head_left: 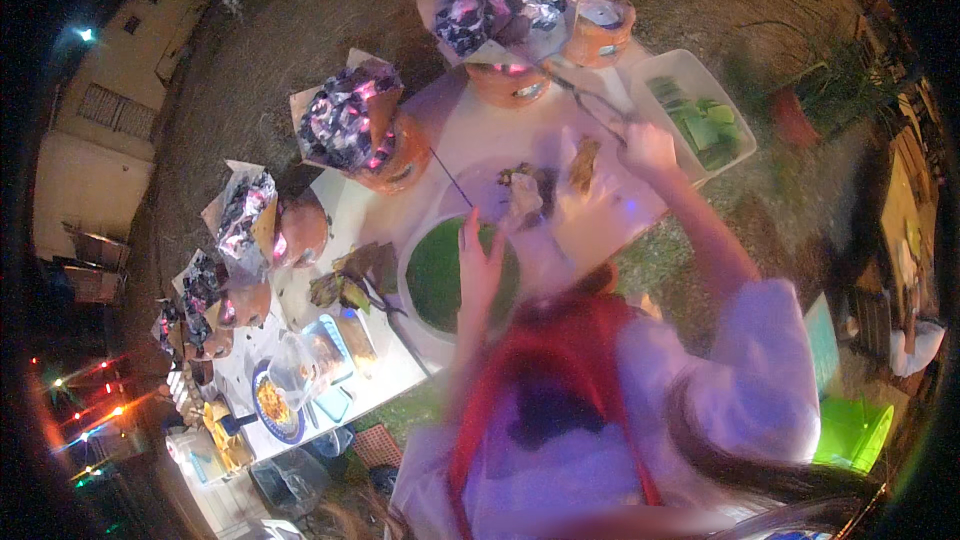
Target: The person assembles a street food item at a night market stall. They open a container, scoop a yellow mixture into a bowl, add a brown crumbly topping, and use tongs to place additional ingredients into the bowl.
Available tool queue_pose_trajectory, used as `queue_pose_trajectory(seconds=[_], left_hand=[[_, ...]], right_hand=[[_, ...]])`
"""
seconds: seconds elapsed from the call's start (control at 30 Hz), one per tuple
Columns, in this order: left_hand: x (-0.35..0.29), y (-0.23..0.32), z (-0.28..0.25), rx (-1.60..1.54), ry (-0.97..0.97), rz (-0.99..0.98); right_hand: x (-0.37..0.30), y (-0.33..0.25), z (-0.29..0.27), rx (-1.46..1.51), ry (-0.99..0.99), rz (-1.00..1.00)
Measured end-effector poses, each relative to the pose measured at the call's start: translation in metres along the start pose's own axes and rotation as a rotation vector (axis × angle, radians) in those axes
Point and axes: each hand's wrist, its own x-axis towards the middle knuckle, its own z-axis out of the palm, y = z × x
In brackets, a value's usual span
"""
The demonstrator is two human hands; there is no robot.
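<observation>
My left hand [480,265] is over a round pale-rimmed tray [403,285] with a dark green surface [435,270]. A thin dark stick [450,176] runs from its fingertips toward a clay stove [398,160]. Further right, my right hand [648,150] is closed around metal tongs [597,105]. Their far end reaches beside another clay stove [508,85], near a small brownish piece that I cannot make out. Between my hands, crumpled brown leaf-like pieces [585,162] and small dark bits [518,178] lie on the pale table [455,120].
Trays of glowing charcoal [350,120] top the row of clay stoves along the table's far edge. A white container [655,70] holds cut green leaves [712,130]. At left are a blue-rimmed plate of food [275,405] and dried leaves [345,290]. A bright green bin [858,435] stands right.
</observation>
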Motion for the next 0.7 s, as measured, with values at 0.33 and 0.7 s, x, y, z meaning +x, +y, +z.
queue_pose_trajectory(seconds=[0.33,0.7], left_hand=[[-0.071,-0.029,-0.036,-0.238,0.173,-0.164],[-0.092,-0.045,-0.069,-0.252,0.183,-0.206]], right_hand=[[0.092,-0.082,0.008,-0.656,0.115,-0.091],[0.07,-0.078,-0.016,-0.226,-0.064,-0.15]])
